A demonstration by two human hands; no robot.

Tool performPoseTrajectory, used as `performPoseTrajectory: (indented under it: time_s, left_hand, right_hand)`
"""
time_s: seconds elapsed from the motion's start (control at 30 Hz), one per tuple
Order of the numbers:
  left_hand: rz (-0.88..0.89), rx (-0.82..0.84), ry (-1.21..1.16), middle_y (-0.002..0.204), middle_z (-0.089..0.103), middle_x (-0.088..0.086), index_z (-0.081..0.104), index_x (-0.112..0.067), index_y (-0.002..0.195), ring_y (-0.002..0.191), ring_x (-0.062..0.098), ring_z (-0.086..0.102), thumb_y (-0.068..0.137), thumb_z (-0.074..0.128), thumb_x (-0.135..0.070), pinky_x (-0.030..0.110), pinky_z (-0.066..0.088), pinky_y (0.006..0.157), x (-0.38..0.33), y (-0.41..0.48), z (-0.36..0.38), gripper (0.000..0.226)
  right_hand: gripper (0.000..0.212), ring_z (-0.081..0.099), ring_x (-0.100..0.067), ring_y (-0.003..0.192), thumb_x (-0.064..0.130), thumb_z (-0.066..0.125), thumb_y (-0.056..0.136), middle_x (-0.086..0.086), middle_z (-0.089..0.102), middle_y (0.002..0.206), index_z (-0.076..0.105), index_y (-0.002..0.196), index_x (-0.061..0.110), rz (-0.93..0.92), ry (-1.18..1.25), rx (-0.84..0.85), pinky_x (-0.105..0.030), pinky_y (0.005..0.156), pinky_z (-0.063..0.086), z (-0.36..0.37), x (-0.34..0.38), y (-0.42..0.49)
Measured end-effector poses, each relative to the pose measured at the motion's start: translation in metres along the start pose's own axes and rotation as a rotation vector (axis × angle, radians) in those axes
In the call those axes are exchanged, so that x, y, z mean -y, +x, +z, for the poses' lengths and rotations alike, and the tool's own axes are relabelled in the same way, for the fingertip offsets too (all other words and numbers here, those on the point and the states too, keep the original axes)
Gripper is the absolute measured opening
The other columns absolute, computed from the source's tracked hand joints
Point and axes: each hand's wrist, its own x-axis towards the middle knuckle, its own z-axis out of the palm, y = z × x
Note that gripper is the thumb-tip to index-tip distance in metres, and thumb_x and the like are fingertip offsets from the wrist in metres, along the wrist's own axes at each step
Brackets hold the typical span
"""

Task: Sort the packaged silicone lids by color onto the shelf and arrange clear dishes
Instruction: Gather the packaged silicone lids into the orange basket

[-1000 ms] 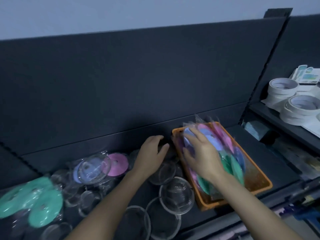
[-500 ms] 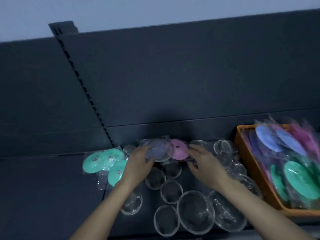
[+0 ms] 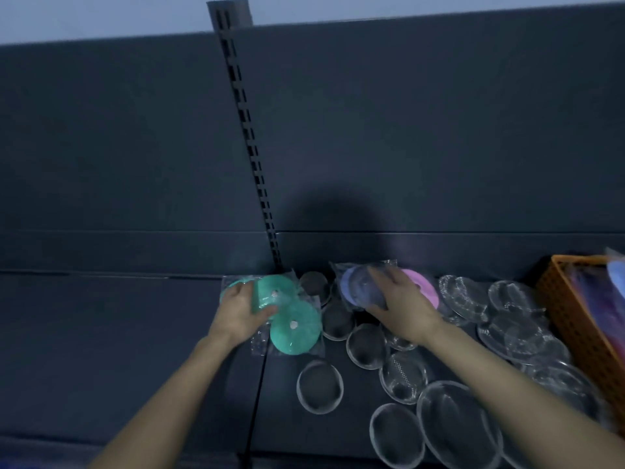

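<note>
Gripping a green lid pack left of centre, the left hand has its thumb laid across the near edge of the wrapper and its fingers curled behind the far side. A second green lid lies flat just below and touches the first. At centre right, the right hand holds a purple lid pack, with its fingers curved over the top and its thumb at the near rim. A pink lid shows just past its knuckles. Both packs are at the back of the dark shelf, near the foot of the slotted upright. Clear dishes are scattered over the lower right of the frame, some overlapping. An orange basket of mixed coloured lids stands at the right edge.
</note>
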Motion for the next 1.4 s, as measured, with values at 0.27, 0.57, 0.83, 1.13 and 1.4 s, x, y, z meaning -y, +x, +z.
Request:
performPoseTrajectory:
  time_s: [0.27, 0.57, 0.83, 1.13, 1.4]
  left_hand:
    - [-0.236, 0.038, -0.218, 0.156, 0.015, 0.012, 0.008, -0.021, 0.15, 0.142, 0.032, 0.017, 0.067, 0.076, -0.055, 0.049, 0.027, 0.113, 0.022, 0.024, -0.001, 0.113]
    - [-0.374, -0.105, -0.643, 0.139, 0.04, 0.015, 0.003, -0.02, 0.149, 0.123, 0.028, 0.047, 0.059, 0.09, -0.02, 0.039, 0.044, 0.1, 0.008, 0.026, 0.014, 0.125]
    - [-0.347, -0.11, -0.98, 0.094, 0.071, 0.009, 0.066, -0.01, 0.095, 0.082, 0.023, 0.069, 0.081, 0.073, -0.009, 0.032, 0.058, 0.064, 0.024, 0.024, 0.014, 0.016]
    - [-0.216, -0.384, -0.877, 0.095, 0.069, 0.001, 0.064, -0.013, 0.099, 0.09, 0.019, 0.066, 0.087, 0.066, -0.014, 0.033, 0.054, 0.075, 0.003, 0.014, 0.009, 0.013]
    - [-0.157, -0.498, -0.942, 0.103, 0.07, 0.005, 0.065, -0.009, 0.107, 0.094, 0.017, 0.067, 0.085, 0.067, -0.014, 0.034, 0.055, 0.079, -0.035, 0.003, 0.009, 0.022]
  right_hand:
    - [0.059, 0.047, -0.033, 0.119, 0.019, 0.065, 0.079, -0.013, 0.044, 0.133, 0.046, 0.135, 0.016, 0.073, -0.026, 0.0, -0.035, 0.097, 0.043, 0.01, 0.004, 0.012]
    - [0.058, 0.042, -0.028, 0.127, 0.019, 0.069, 0.081, -0.01, 0.039, 0.141, 0.049, 0.135, 0.018, 0.112, 0.023, -0.048, -0.031, 0.103, 0.037, 0.019, 0.01, 0.007]
    - [0.06, 0.043, -0.025, 0.127, 0.024, 0.072, 0.079, -0.009, 0.047, 0.135, 0.051, 0.134, 0.016, 0.149, 0.067, -0.145, -0.03, 0.104, 0.034, 0.004, 0.017, -0.015]
    - [0.067, 0.045, -0.034, 0.116, 0.033, 0.066, 0.072, -0.007, 0.045, 0.122, 0.044, 0.136, 0.03, 0.294, -0.125, 0.12, -0.033, 0.1, 0.041, -0.016, -0.001, -0.056]
    - [0.049, 0.047, -0.038, 0.118, 0.041, 0.05, 0.081, -0.014, 0.042, 0.127, 0.052, 0.12, 0.011, 0.54, -0.258, 0.358, -0.04, 0.098, 0.046, -0.039, -0.026, -0.043]
